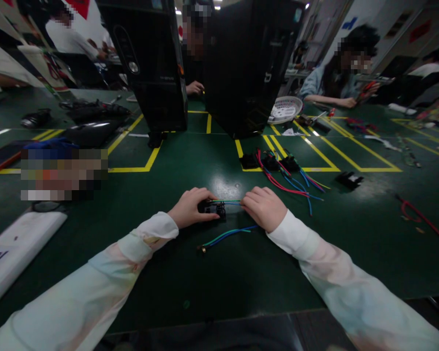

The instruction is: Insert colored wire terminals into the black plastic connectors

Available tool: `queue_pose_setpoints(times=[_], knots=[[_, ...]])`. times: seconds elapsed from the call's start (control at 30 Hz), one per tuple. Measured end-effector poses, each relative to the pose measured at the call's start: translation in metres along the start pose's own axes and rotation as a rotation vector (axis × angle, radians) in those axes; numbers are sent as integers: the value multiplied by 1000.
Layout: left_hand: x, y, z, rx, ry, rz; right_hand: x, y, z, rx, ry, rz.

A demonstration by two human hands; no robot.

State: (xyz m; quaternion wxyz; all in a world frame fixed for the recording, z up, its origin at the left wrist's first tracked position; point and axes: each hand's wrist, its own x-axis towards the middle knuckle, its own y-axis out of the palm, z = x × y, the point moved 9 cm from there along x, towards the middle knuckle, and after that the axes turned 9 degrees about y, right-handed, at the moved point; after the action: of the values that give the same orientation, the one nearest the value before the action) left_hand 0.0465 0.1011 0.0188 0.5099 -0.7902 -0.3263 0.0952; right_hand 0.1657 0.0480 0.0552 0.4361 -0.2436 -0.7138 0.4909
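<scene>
My left hand [192, 208] is closed on a small black plastic housing [219, 210], thumb in front and fingers behind. Thin green and blue wires [229, 201] run from that housing to my right hand [263, 207], whose fingers are pinched around them. Below, on the green table, lies a loose pair of green and blue wires [227, 236] with a small brass-coloured end piece [204, 250] at the left. Its right end passes close to my right wrist.
Several black housings with coloured wires [272, 163] lie behind my right hand. Another black housing [349, 180] and a red wire [424, 219] are farther right. Two black computer cases [149, 68] stand ahead. A white box-like object [24, 248] lies left. Other people sit beyond.
</scene>
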Motion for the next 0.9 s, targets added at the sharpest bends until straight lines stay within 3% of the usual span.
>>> queue_pose_setpoints(times=[0.37,0.57,0.9], knots=[[-1,-1,-1,0,8,-7,-2,-7,-2,5,24,-28],[-1,-1,-1,7,5,-7,-2,1,-2,37,29,40],[0,-1,0,9,8,-12,-1,-4,0,18,19,-2]])
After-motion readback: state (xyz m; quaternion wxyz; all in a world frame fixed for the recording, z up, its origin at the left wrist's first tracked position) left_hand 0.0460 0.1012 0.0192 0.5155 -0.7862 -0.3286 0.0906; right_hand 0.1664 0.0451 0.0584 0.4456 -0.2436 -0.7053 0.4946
